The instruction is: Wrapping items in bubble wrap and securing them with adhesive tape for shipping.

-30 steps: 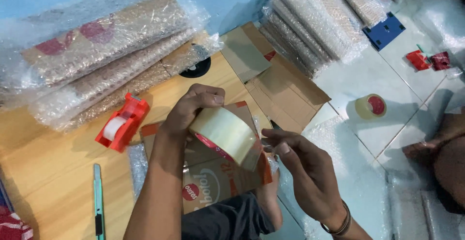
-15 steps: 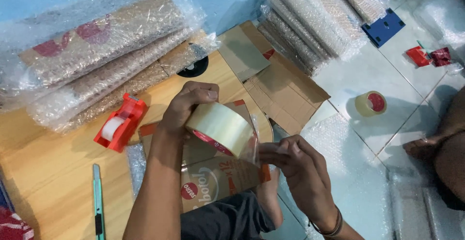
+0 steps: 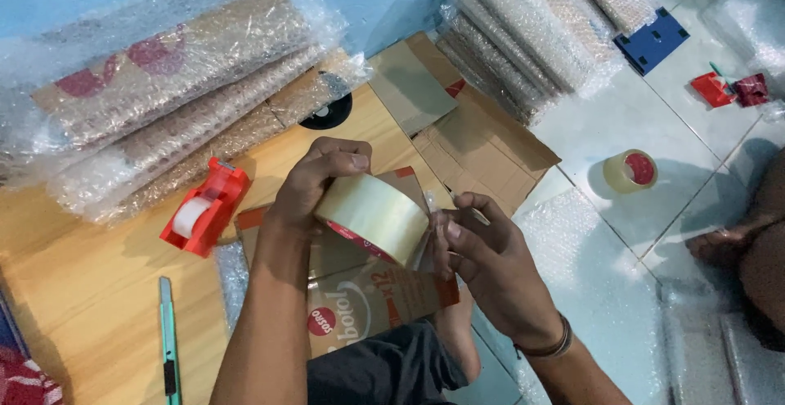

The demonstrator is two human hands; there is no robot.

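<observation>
My left hand (image 3: 315, 184) grips a big roll of clear packing tape (image 3: 372, 217) from above, thumb on its outer face. My right hand (image 3: 482, 262) is just to the right of the roll, fingertips pinched at the tape's loose end against the roll's edge. Under both hands lies a flat brown cardboard piece (image 3: 372, 303) with red and white print, resting over my lap and the wooden board (image 3: 90, 323).
A red tape dispenser (image 3: 203, 209) and a teal box cutter (image 3: 168, 340) lie to the left. Bubble-wrapped bundles (image 3: 172, 86) are stacked at the back left and back right. An open cardboard box (image 3: 474, 139), a second tape roll (image 3: 630, 170) and another person's foot (image 3: 728, 246) are on the tiled floor.
My right hand has moved closer to the roll and closed its fingertips on the tape's end. The roll has tilted slightly in my left hand.
</observation>
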